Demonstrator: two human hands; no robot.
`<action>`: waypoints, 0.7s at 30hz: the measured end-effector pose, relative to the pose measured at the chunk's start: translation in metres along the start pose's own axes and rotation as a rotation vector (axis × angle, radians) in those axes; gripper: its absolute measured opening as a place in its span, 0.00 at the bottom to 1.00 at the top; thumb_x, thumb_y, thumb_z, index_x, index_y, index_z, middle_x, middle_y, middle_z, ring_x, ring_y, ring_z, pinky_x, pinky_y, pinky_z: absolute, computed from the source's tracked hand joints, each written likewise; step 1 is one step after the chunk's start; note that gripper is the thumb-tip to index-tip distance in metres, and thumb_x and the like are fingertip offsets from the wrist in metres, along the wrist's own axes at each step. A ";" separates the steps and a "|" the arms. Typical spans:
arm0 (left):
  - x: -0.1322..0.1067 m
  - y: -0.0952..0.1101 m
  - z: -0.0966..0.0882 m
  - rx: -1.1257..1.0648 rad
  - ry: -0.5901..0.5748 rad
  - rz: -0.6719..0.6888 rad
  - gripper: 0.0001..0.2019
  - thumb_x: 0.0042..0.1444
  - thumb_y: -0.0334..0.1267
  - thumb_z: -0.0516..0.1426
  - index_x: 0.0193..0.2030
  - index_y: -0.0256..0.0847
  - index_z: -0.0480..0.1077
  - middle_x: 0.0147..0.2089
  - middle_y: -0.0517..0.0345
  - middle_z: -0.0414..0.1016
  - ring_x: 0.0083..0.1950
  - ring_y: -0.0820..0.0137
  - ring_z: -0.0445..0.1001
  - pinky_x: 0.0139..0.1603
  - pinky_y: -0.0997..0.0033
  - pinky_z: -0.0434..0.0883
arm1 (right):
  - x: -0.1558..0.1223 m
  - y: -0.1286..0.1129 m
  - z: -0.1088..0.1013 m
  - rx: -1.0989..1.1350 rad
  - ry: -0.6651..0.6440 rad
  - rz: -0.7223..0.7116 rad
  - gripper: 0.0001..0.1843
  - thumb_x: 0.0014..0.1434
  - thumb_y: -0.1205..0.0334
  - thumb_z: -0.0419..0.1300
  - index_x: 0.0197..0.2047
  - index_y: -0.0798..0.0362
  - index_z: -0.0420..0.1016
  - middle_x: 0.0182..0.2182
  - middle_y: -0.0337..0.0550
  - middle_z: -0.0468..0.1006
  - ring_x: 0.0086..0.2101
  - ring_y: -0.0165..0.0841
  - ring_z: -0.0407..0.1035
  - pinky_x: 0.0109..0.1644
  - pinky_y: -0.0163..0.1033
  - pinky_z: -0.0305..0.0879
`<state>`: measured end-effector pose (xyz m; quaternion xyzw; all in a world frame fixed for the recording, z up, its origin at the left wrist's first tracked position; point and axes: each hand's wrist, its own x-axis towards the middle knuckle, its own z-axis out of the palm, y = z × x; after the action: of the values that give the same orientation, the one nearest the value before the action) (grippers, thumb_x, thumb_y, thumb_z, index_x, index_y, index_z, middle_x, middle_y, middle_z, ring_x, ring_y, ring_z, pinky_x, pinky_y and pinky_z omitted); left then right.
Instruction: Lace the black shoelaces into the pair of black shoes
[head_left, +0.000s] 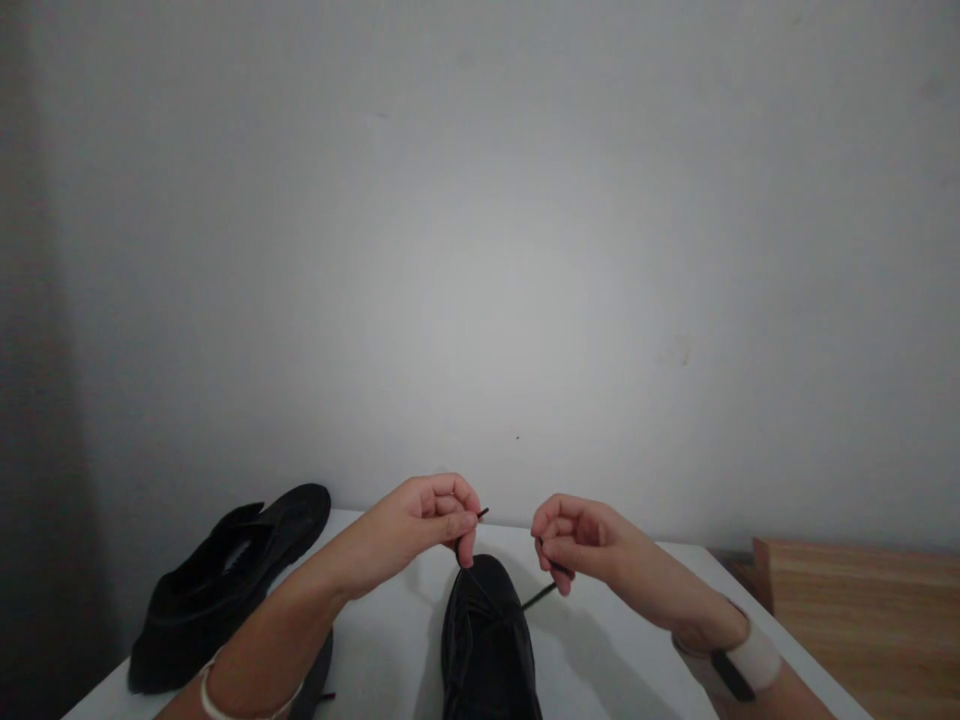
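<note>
A black shoe [491,650] stands on the white table in front of me, toe pointing away, its lower part cut off by the frame. Above its left side, my left hand [442,515] pinches one end of a black shoelace [484,513], the tip poking out past the fingers. To the right of the toe, my right hand [574,540] is closed on the lace's other end, which runs taut down to the shoe. Both hands are raised a little over the toe, apart from each other.
Another black shoe [232,570] lies at the left of the white table [375,650]. Part of a further dark object [322,665] shows beside my left forearm. A grey wall [510,300] rises behind the table. Wooden furniture [862,610] stands at the right.
</note>
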<state>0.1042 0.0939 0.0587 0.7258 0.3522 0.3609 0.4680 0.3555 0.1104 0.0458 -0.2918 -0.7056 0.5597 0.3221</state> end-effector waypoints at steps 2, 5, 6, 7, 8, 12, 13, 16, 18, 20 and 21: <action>-0.005 0.003 -0.006 0.085 -0.056 -0.029 0.10 0.57 0.44 0.59 0.37 0.39 0.70 0.27 0.61 0.76 0.33 0.71 0.73 0.40 0.72 0.68 | -0.001 0.001 -0.005 -0.050 0.016 0.029 0.15 0.53 0.56 0.68 0.38 0.57 0.72 0.27 0.36 0.75 0.25 0.24 0.64 0.31 0.33 0.59; -0.013 0.005 -0.013 0.273 -0.171 -0.075 0.05 0.54 0.38 0.61 0.34 0.38 0.75 0.28 0.60 0.79 0.33 0.70 0.74 0.37 0.74 0.67 | -0.006 -0.001 -0.007 -0.207 -0.056 0.061 0.11 0.54 0.59 0.67 0.37 0.58 0.77 0.27 0.37 0.75 0.27 0.25 0.64 0.32 0.33 0.59; -0.015 0.004 -0.014 0.360 -0.210 -0.087 0.04 0.53 0.36 0.61 0.34 0.39 0.76 0.29 0.60 0.80 0.33 0.70 0.75 0.37 0.74 0.67 | -0.007 -0.002 -0.007 -0.278 -0.104 0.054 0.09 0.55 0.60 0.65 0.37 0.58 0.79 0.28 0.38 0.75 0.29 0.26 0.65 0.34 0.34 0.60; -0.016 0.002 -0.013 0.445 -0.242 -0.098 0.04 0.53 0.35 0.60 0.34 0.39 0.77 0.30 0.60 0.81 0.34 0.69 0.76 0.36 0.75 0.67 | -0.009 -0.003 -0.005 -0.350 -0.154 0.042 0.08 0.56 0.62 0.64 0.37 0.57 0.80 0.30 0.40 0.76 0.31 0.27 0.67 0.36 0.35 0.62; -0.016 -0.001 -0.012 0.521 -0.265 -0.107 0.05 0.52 0.34 0.60 0.34 0.40 0.78 0.30 0.60 0.81 0.34 0.69 0.77 0.36 0.75 0.67 | -0.010 -0.003 -0.003 -0.410 -0.196 0.030 0.07 0.56 0.65 0.62 0.37 0.57 0.81 0.32 0.41 0.77 0.33 0.28 0.68 0.38 0.35 0.63; -0.016 -0.008 -0.002 0.686 -0.282 -0.130 0.07 0.46 0.29 0.60 0.31 0.42 0.80 0.30 0.60 0.82 0.32 0.69 0.77 0.34 0.75 0.66 | -0.009 0.000 0.007 -0.474 -0.230 0.114 0.11 0.50 0.74 0.61 0.36 0.56 0.80 0.28 0.37 0.76 0.30 0.27 0.69 0.36 0.33 0.64; -0.016 -0.007 0.002 0.719 -0.282 -0.134 0.07 0.45 0.28 0.60 0.29 0.42 0.79 0.29 0.62 0.82 0.31 0.70 0.76 0.35 0.75 0.66 | -0.008 0.002 0.010 -0.473 -0.219 0.147 0.11 0.49 0.76 0.60 0.35 0.56 0.79 0.25 0.35 0.75 0.28 0.26 0.69 0.34 0.32 0.64; -0.017 -0.001 0.010 0.812 -0.271 -0.133 0.08 0.45 0.26 0.60 0.26 0.43 0.78 0.26 0.64 0.80 0.33 0.69 0.75 0.44 0.71 0.66 | -0.005 0.007 0.016 -0.499 -0.203 0.173 0.11 0.47 0.77 0.59 0.33 0.56 0.76 0.22 0.32 0.72 0.26 0.25 0.68 0.32 0.31 0.63; -0.018 0.003 0.015 0.863 -0.259 -0.127 0.09 0.46 0.25 0.60 0.26 0.43 0.77 0.26 0.63 0.80 0.34 0.68 0.75 0.47 0.68 0.64 | -0.003 0.009 0.018 -0.525 -0.191 0.159 0.10 0.47 0.77 0.58 0.32 0.56 0.75 0.22 0.32 0.72 0.26 0.25 0.68 0.31 0.31 0.62; -0.018 0.006 0.019 0.899 -0.253 -0.123 0.09 0.46 0.25 0.59 0.26 0.43 0.77 0.27 0.63 0.80 0.34 0.67 0.75 0.46 0.67 0.64 | -0.003 0.011 0.018 -0.560 -0.179 0.134 0.10 0.47 0.76 0.58 0.33 0.55 0.74 0.23 0.33 0.72 0.27 0.26 0.67 0.32 0.31 0.62; -0.018 0.007 0.020 0.911 -0.251 -0.121 0.09 0.46 0.24 0.59 0.27 0.43 0.76 0.27 0.63 0.80 0.34 0.67 0.75 0.45 0.67 0.64 | -0.003 0.011 0.018 -0.588 -0.174 0.113 0.10 0.47 0.75 0.58 0.33 0.55 0.74 0.25 0.33 0.73 0.28 0.26 0.67 0.32 0.31 0.62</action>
<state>0.1138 0.0678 0.0553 0.8733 0.4569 0.0515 0.1612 0.3436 0.0991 0.0317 -0.3623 -0.8448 0.3715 0.1306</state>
